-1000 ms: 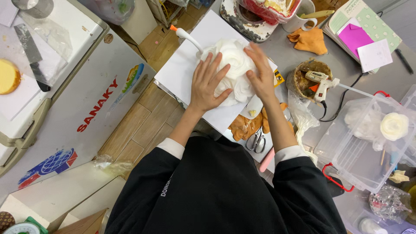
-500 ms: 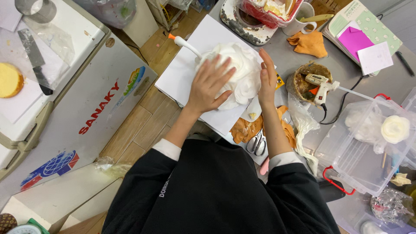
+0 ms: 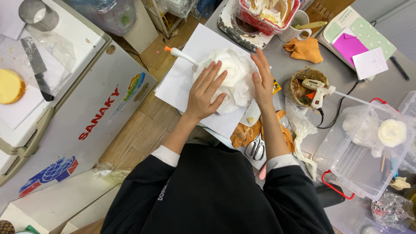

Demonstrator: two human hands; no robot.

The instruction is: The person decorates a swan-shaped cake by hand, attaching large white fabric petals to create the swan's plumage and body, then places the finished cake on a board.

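Both hands, the left hand (image 3: 203, 93) and right hand (image 3: 262, 80), cup the white ruffled flower (image 3: 234, 78), fingers spread. It looks soft and crushable. Its outer edges suit a light hold.

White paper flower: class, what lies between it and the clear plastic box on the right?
In the head view, the glue gun resting on a brown bowl.

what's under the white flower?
A white sheet lies under the white flower, with the left hand and right hand pressed on the flower's sides. The sheet directly beneath and the flower's base are covered.
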